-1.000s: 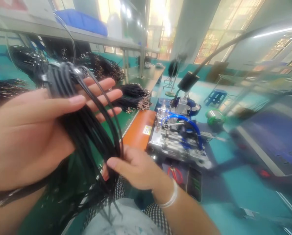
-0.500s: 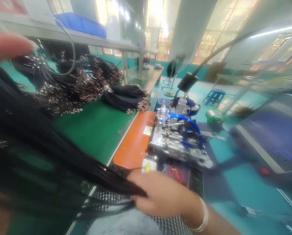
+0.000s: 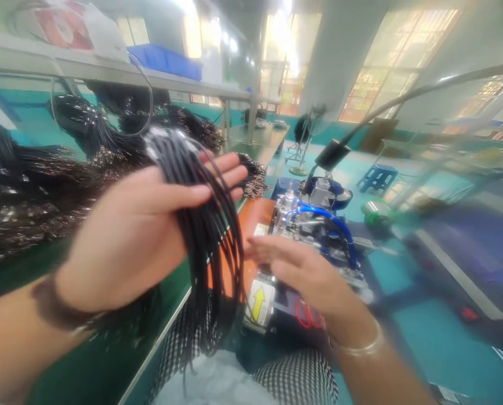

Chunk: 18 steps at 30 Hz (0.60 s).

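A bundle of black cables (image 3: 192,225) lies across the palm of my left hand (image 3: 137,225). My thumb presses over it while the other fingers stretch out behind. Shiny, pale ends of the bundle stick up above the palm, and the rest hangs down towards my lap. To the right of the hanging cables is my right hand (image 3: 306,275), fingers extended and holding nothing, its fingertips close to the strands. Behind that hand stands a metal machine with blue tubing (image 3: 325,211).
Piles of black cables (image 3: 36,185) with coppery ends cover the green bench at left. Above them runs a shelf (image 3: 108,70) with a blue bin (image 3: 165,61). An orange board (image 3: 255,211) and red-handled tool (image 3: 304,315) are by the machine. A blue stool (image 3: 377,177) stands beyond.
The cable bundle has moved from stretched across the left side to hanging from my left hand at centre. My right hand has let go of it and risen.
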{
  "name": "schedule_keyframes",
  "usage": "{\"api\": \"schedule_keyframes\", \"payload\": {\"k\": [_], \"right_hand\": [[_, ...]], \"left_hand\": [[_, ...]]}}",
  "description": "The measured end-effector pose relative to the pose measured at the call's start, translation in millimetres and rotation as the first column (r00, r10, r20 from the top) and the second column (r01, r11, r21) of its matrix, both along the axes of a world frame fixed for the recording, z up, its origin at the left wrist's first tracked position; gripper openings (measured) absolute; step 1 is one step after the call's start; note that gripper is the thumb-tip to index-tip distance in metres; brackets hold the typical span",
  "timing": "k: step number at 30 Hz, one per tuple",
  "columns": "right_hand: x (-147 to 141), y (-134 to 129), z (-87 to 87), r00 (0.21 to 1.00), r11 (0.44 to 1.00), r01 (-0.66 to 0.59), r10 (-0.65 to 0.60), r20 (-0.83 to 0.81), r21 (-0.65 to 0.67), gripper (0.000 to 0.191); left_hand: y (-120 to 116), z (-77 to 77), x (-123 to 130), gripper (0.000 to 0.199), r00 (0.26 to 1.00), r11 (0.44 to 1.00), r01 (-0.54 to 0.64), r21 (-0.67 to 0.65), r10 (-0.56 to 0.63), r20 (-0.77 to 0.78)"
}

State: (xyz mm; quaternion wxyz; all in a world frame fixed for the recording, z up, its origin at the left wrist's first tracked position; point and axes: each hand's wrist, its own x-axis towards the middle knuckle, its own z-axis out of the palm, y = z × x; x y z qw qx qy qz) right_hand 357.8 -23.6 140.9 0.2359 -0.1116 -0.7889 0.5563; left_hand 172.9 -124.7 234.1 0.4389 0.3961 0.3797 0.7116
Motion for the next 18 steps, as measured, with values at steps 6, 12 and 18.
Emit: {"api": "schedule_keyframes", "payload": {"k": [6,12,18], "right_hand": [[-32,-17,21.7,0.961,0.961,0.276,-0.276,-0.018,-0.031,0.018],[-26,-24,-9.3,0.995,0.939,-0.055,0.080,0.060,-0.340,0.008],[-10,-27,-57.1,0.952,0.937,0.006,0.101,0.288,-0.349,0.004]], "left_hand": [[10,-23.3,10,0.040,0.986,0.986,0.167,-0.027,-0.167,0.003],[-1,-6.6,-2,0.039,0.992,0.993,0.114,-0.037,-0.116,-0.047],[-10,3.5,-15,0.045,0.999,0.996,-0.007,-0.091,0.002,-0.050]]}}
